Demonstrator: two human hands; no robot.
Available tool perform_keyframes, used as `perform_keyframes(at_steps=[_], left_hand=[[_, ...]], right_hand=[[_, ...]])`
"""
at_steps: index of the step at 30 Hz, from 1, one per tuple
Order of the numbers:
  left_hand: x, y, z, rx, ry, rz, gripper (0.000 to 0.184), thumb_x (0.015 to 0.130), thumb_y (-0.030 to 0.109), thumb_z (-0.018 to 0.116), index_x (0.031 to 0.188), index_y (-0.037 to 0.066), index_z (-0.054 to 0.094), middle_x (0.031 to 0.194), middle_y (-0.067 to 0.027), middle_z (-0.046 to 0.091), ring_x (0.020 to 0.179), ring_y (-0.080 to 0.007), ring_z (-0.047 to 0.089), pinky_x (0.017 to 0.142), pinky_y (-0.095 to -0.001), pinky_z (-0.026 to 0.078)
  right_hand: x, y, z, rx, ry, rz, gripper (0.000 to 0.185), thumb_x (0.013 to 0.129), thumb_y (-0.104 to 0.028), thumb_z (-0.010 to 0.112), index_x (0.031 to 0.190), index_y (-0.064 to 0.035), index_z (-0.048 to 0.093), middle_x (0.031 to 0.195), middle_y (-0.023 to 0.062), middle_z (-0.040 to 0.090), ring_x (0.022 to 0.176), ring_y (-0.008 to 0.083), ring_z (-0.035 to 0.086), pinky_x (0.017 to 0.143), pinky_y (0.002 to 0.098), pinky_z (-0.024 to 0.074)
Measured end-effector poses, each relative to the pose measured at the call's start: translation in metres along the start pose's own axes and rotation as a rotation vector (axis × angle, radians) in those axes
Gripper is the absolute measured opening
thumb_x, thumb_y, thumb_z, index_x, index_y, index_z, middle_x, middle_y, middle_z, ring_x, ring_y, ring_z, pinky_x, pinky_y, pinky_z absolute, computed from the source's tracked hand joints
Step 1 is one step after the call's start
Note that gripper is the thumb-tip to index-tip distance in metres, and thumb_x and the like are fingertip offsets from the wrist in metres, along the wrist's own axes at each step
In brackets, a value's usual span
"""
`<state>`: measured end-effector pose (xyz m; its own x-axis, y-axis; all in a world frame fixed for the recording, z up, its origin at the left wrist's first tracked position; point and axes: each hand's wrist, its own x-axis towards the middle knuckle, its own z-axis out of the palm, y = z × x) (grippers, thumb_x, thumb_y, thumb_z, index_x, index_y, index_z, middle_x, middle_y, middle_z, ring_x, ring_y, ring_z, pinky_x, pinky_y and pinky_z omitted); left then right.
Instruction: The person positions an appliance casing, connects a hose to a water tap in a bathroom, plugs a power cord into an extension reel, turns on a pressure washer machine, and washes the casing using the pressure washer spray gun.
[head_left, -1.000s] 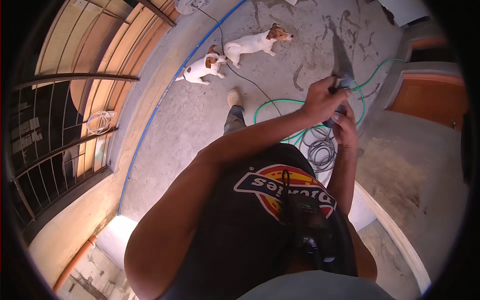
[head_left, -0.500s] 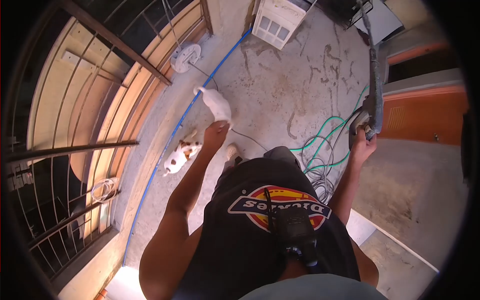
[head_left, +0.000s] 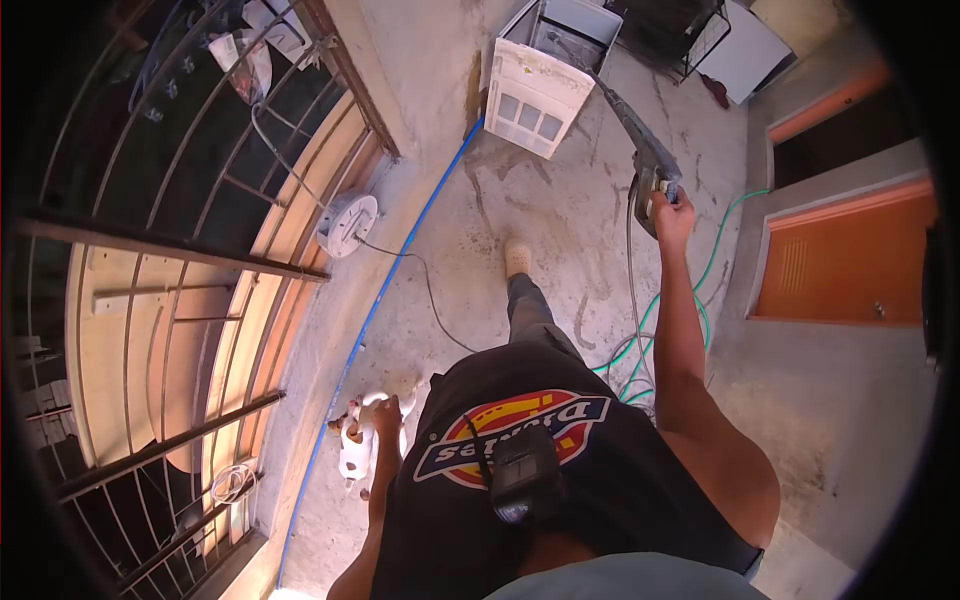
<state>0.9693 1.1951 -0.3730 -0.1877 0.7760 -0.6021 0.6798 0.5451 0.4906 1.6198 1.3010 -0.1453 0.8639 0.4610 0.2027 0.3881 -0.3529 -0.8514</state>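
Observation:
My right hand (head_left: pixel 672 212) is wrapped around the grip of a long dark spray gun (head_left: pixel 650 160), which looks like a pressure washer gun. Its lance runs up and left to the open top of a white plastic housing (head_left: pixel 540 95) with square openings in its side. A grey hose (head_left: pixel 632 280) hangs from the gun. My left hand (head_left: pixel 384 414) is low at my side with fingers curled and nothing visible in them. Below it are a white dog with brown patches (head_left: pixel 355 457) and a second white dog (head_left: pixel 408 398), partly hidden by my hand and arm.
A blue pipe (head_left: pixel 400 250) runs along the left wall's foot. A thin cable (head_left: pixel 430 290) leads from a round white fixture (head_left: pixel 347 224) across the floor. Green hose (head_left: pixel 706 290) lies coiled at right, before an orange door (head_left: pixel 845 255). Barred windows line the left.
I have stepped forward, one foot now ahead. The spray gun has swung left, its lance now reaching the white housing. My left hand has dropped back, and the dogs are nearer my side.

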Motion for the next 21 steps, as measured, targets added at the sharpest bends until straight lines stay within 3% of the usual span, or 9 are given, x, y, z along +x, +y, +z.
perform_keyframes(at_steps=[1,4,8,10,16,18,21], left_hand=[[-0.02,0.051,-0.004,0.009,0.094,0.046,0.038,0.081,0.035,0.052,0.084,-0.002,0.063,0.069,-0.0154,0.062,0.051,-0.0226,0.061,0.053,-0.036,0.05],[0.006,0.074,0.024,-0.062,0.042,0.1,0.039,0.082,0.036,0.054,0.095,0.0,0.06,0.079,-0.0134,0.063,0.056,-0.0221,0.06,0.051,-0.0354,0.05],[0.004,0.145,0.033,-0.209,-0.053,-0.268,0.044,0.085,0.038,0.052,0.109,0.002,0.053,0.092,-0.0115,0.062,0.065,-0.0218,0.06,0.051,-0.0355,0.05],[0.015,0.202,0.028,-0.44,-0.021,-0.503,0.045,0.085,0.038,0.052,0.111,0.002,0.052,0.095,-0.0115,0.062,0.068,-0.0213,0.061,0.051,-0.0341,0.05],[0.051,0.316,0.012,-0.454,0.002,-0.472,0.047,0.083,0.038,0.054,0.115,0.004,0.051,0.101,-0.012,0.062,0.076,-0.0225,0.062,0.057,-0.0332,0.051],[0.067,0.325,0.008,-0.41,-0.008,-0.433,0.047,0.082,0.038,0.054,0.116,0.006,0.05,0.104,-0.0117,0.062,0.078,-0.0224,0.062,0.061,-0.0344,0.051],[0.083,0.341,0.01,-0.364,-0.008,-0.443,0.048,0.082,0.038,0.055,0.117,0.005,0.05,0.104,-0.0121,0.062,0.077,-0.0222,0.062,0.061,-0.0336,0.051]], right_hand=[[0.03,0.005,0.022,-0.086,-0.019,-0.019,0.024,0.066,-0.02,0.061,0.078,-0.0005,0.061,0.054,-0.0006,0.046,0.048,0.0086,0.038,0.046,0.0265,0.0319],[0.117,0.022,0.085,-0.048,-0.097,0.058,0.025,0.065,-0.022,0.062,0.079,-0.0003,0.061,0.055,0.0008,0.049,0.05,0.01,0.042,0.049,0.0282,0.0357],[0.218,0.056,0.156,-0.024,-0.165,0.103,0.025,0.064,-0.021,0.065,0.077,-0.0004,0.062,0.056,0.0016,0.051,0.052,0.0104,0.045,0.052,0.0286,0.038],[0.257,0.069,0.19,-0.014,-0.165,0.129,0.024,0.064,-0.021,0.065,0.077,-0.0009,0.062,0.056,0.0014,0.052,0.052,0.0106,0.045,0.052,0.0285,0.0381],[0.326,0.117,0.262,0.134,-0.215,0.292,0.024,0.064,-0.017,0.066,0.081,-0.0004,0.064,0.064,-0.0001,0.055,0.057,0.0097,0.046,0.054,0.0262,0.0379],[0.33,0.133,0.281,0.224,-0.231,0.323,0.026,0.063,-0.016,0.067,0.084,-0.0006,0.065,0.069,0.001,0.058,0.061,0.0105,0.049,0.058,0.0258,0.0405],[0.341,0.147,0.295,0.106,-0.269,0.332,0.029,0.063,-0.015,0.067,0.089,-0.0012,0.065,0.074,0.0023,0.06,0.064,0.011,0.052,0.062,0.0254,0.0424]])
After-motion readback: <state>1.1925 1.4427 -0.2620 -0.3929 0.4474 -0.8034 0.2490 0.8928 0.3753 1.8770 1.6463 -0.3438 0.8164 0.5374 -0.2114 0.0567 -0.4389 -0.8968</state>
